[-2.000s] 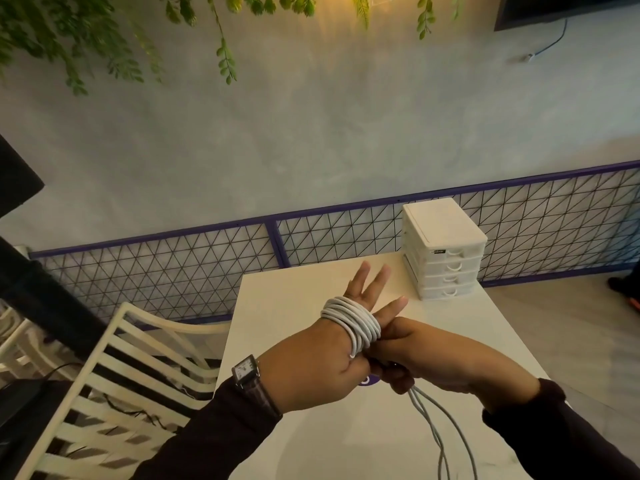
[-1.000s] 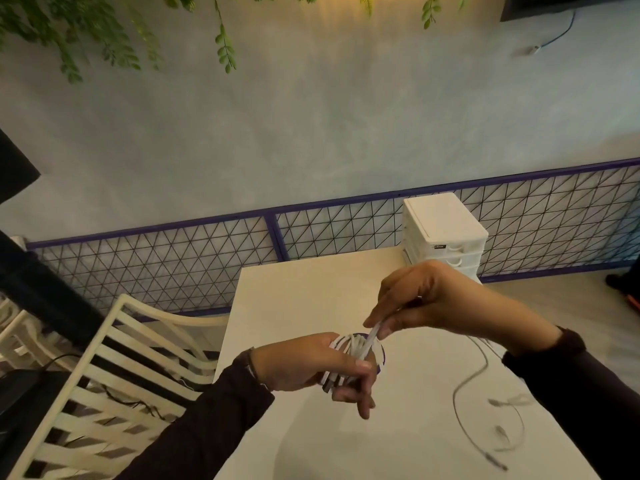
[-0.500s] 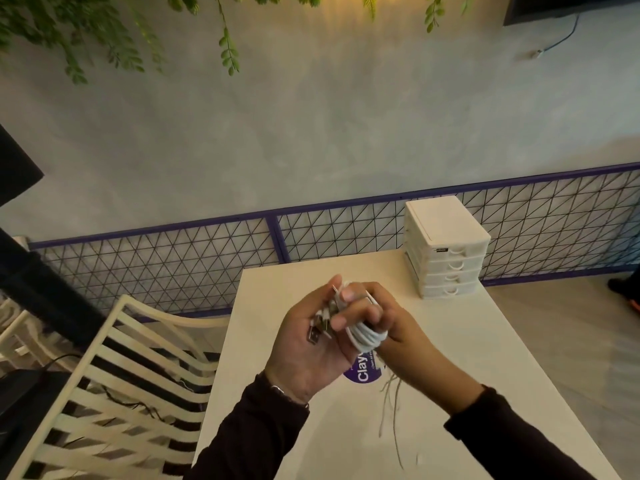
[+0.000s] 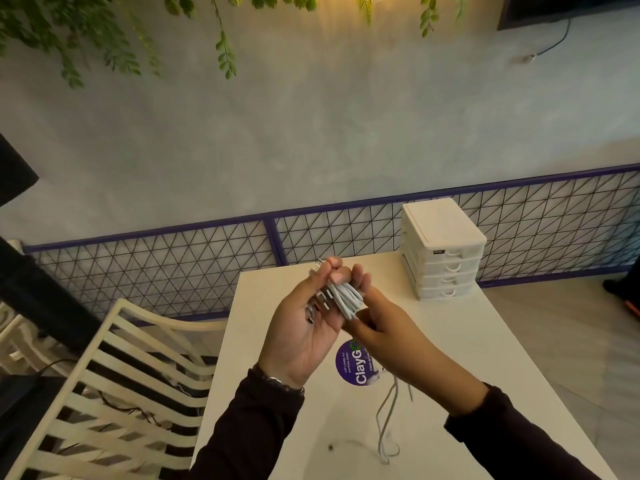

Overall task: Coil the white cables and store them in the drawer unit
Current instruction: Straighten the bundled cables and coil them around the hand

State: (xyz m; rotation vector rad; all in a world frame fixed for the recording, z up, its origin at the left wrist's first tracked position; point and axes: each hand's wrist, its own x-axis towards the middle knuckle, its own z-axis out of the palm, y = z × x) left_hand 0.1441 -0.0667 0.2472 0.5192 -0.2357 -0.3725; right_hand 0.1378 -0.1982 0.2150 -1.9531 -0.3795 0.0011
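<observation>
Above the middle of the table I hold a coiled bundle of white cable [image 4: 347, 296] between both hands. My left hand [image 4: 304, 327] is palm up, its fingers closed around the coil, and metal plug ends stick out near the palm. My right hand [image 4: 379, 327] grips the coil from the right and below. A loose white cable [image 4: 386, 427] lies on the table under my right forearm. The white drawer unit [image 4: 441, 249], with several shut drawers, stands at the table's far right corner.
The white table [image 4: 467, 341] carries a round purple sticker [image 4: 353, 367]. A white slatted chair [image 4: 114, 386] stands at its left. A purple-framed wire fence [image 4: 173, 265] runs behind the table, in front of a grey wall.
The cable was wound around my left hand, then slipped off into a bundle. Both hands now clasp the coil, a little higher and further from me than half a second ago.
</observation>
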